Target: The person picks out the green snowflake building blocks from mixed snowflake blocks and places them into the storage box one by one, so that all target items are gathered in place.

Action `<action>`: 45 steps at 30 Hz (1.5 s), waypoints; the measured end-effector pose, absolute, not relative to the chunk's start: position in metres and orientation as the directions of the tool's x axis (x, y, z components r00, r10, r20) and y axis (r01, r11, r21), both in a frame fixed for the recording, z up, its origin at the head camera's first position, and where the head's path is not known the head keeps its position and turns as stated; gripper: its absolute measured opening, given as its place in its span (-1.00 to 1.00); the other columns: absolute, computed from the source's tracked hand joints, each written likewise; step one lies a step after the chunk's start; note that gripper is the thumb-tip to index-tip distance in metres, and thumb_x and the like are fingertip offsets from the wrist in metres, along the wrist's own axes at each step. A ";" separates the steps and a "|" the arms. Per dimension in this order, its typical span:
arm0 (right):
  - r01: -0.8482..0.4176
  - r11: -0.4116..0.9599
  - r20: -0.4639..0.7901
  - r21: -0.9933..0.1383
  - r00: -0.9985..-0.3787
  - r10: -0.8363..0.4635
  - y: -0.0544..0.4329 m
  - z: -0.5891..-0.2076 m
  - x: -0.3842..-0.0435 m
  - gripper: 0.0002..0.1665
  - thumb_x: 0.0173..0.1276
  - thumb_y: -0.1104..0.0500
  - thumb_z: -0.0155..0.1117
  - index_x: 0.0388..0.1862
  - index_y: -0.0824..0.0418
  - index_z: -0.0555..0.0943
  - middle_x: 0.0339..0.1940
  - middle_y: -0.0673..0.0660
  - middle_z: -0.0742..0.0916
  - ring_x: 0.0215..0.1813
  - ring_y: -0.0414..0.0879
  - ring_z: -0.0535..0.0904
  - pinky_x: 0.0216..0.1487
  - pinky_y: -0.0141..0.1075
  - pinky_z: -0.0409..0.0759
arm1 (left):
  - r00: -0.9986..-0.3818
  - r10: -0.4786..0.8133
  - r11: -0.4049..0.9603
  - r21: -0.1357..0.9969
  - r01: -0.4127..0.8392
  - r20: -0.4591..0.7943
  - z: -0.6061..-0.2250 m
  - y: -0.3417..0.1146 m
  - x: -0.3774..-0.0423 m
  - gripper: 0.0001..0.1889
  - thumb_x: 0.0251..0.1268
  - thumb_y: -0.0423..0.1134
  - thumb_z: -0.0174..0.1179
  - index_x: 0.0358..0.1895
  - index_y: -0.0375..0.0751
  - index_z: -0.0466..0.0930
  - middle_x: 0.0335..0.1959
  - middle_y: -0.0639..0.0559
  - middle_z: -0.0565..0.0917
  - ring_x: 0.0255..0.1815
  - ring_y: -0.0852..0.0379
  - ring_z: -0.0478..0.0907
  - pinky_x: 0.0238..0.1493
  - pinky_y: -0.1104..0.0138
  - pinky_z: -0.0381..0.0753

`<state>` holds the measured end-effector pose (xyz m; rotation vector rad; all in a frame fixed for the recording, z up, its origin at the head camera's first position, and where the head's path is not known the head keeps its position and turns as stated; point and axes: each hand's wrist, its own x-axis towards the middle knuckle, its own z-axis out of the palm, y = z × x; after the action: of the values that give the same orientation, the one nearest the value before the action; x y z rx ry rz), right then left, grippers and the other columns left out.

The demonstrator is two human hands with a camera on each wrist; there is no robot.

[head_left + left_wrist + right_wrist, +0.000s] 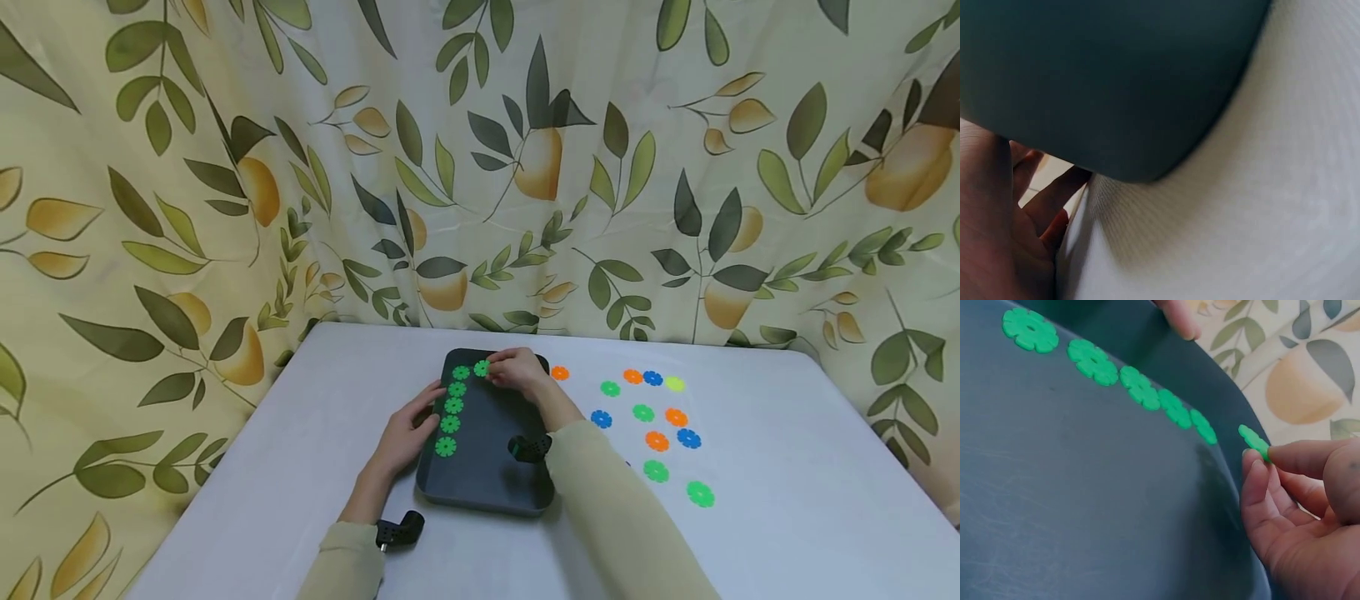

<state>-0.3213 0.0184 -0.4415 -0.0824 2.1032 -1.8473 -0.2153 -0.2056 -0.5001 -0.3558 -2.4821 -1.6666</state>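
A dark grey tray [495, 450] lies on the table, with several green flower-shaped discs [450, 424] in a row along its left side. My right hand [517, 371] is over the tray's far end and pinches another green flower-shaped disc [1254, 442] between thumb and fingertips. In the right wrist view this disc is tilted, close to the tray's wall and past the end of the row. My left hand [405, 433] touches the tray's left edge with its fingers extended; the left wrist view shows its fingers [1054, 200] beside the tray's outer wall.
Right of the tray, loose discs are scattered on the white table [787, 450]: green [656, 472], orange [657, 441], blue [688, 438] and a yellow one [675, 383]. My right forearm [615, 500] crosses beside the tray. A leaf-patterned curtain [480, 233] hangs behind the table.
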 end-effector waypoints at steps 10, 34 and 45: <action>0.193 0.177 -0.228 -0.965 -0.951 -0.207 0.013 -0.450 -0.322 -0.68 0.38 0.44 0.20 0.09 0.56 0.59 -0.39 0.15 0.69 -0.44 -0.20 0.61 -0.33 -0.44 0.69 | -0.966 0.120 0.363 0.895 0.259 0.231 -0.500 -0.205 -0.216 -0.54 0.45 -0.41 0.09 0.38 -0.17 0.52 0.51 0.10 0.34 0.46 -0.01 0.35 0.45 0.07 0.31; 0.158 0.261 -0.211 -0.952 -0.959 -0.190 0.016 -0.445 -0.324 -0.59 0.39 0.36 0.24 0.17 0.56 0.57 -0.19 0.32 0.76 -0.25 -0.07 0.73 -0.06 -0.27 0.72 | -0.964 0.133 0.370 0.891 0.263 0.229 -0.500 -0.203 -0.219 -0.53 0.46 -0.41 0.08 0.40 -0.17 0.50 0.53 0.09 0.32 0.48 0.00 0.30 0.45 0.09 0.31; 0.188 0.106 -0.210 -0.976 -0.942 -0.261 0.027 -0.428 -0.326 -0.51 0.46 0.39 0.16 0.30 0.62 0.42 0.19 0.58 0.58 -0.06 0.07 0.73 0.05 -0.20 0.69 | -0.970 0.119 0.375 0.896 0.240 0.210 -0.502 -0.205 -0.219 -0.54 0.47 -0.38 0.08 0.39 -0.15 0.51 0.52 0.17 0.32 0.49 0.09 0.28 0.45 0.17 0.31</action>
<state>-0.3257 0.0273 -0.4279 -0.0715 2.0609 -1.8998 -0.2185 -0.2052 -0.5023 -0.3295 -2.5116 -1.6653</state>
